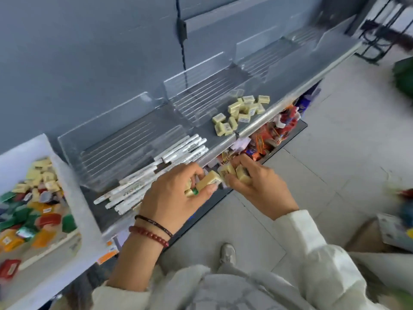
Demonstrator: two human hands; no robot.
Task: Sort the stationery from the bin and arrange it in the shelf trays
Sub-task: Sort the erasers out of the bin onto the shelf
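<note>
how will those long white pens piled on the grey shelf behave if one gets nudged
The long white pens look round-barrelled, so a nudged one would probably roll. They lie loose and crisscrossed near the front edge of the grey shelf, with some tips reaching it, so one might slip off. They look thin and straight, likely stiff and light, and should lift without sagging.

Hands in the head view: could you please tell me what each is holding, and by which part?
Both hold cream erasers. The left hand pinches one eraser at its end; the right hand clutches two erasers by their sides.

Bright even daylight, motion blur, curved wide-angle edges
</note>
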